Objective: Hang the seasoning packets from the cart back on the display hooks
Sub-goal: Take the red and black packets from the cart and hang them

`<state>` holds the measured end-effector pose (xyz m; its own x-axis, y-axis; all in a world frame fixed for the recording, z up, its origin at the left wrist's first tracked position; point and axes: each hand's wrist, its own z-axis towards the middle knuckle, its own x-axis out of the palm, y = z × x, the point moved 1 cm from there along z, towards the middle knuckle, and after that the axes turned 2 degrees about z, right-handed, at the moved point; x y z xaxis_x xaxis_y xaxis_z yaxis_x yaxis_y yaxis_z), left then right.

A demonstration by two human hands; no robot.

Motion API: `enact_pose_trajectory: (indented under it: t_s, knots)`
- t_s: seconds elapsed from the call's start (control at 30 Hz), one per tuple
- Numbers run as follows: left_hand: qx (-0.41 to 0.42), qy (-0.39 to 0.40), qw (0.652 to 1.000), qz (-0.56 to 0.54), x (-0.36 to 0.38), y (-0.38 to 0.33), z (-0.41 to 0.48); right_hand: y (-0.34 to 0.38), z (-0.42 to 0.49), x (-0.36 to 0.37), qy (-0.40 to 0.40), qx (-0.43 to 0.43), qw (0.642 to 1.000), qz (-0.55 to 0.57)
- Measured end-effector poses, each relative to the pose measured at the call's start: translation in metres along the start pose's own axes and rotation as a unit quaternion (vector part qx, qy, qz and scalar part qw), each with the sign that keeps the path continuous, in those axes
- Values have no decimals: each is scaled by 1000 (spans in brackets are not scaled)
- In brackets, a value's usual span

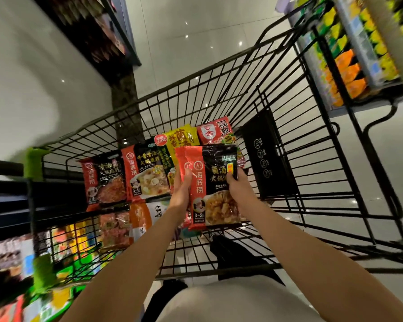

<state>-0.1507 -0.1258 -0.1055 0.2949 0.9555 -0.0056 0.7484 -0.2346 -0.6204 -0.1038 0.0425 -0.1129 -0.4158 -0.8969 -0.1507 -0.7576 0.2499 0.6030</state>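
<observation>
Red-edged packet (pixel 215 184) between both hands (pixel 236 185)

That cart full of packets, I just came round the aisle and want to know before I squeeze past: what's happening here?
A person is leaning over a black wire shopping cart and holding a red-and-black seasoning packet above it with both hands: the left hand grips its red left edge, the right hand pinches its right side. More packets lie in the cart's basket. Stocked shelves stand to the right, blurred. No display hook is visible, so nothing is being hung at this moment.
</observation>
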Motion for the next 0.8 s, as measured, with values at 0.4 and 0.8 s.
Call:
enact_pose_trajectory:
  t_s: [0.4,0.8]
  knots:
    - [-45,-69,985,150,20,44,59,-58,78,-30,-74,95,988,-97]
    - [-56,-87,982,158,40,77,86,-107,130,-16,-128,153,969,-145]
